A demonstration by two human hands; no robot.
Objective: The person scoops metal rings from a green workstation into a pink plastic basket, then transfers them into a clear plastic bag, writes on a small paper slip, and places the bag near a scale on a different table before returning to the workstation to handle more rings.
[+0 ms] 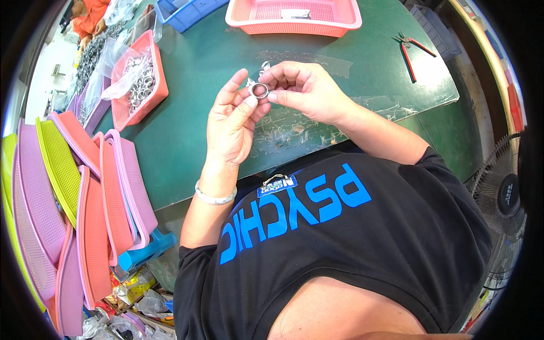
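Observation:
A small silver metal ring (259, 90) with a lug at its upper left, resembling a hose clamp, is held over the table. My left hand (231, 122) pinches its lower left side between thumb and fingers. On the ring's right side, the thumb and forefinger of my right hand (303, 88) close in a pinch. Another small metal piece (264, 68) shows just beyond my right fingertips; whether it lies on the table or is held, I cannot tell. Further left, a coral basket (158, 76) contains many similar metal rings (141, 85) and a clear plastic bag.
The green table (198, 68) has peeling tape near its front edge. Red-handled pliers (409, 56) lie at right. A pink basket (294, 27) and a blue bin (190, 14) stand at the back. Stacked colourful baskets (93, 226) are at left, a fan (507, 195) at right. Another person (90, 20) sits far left.

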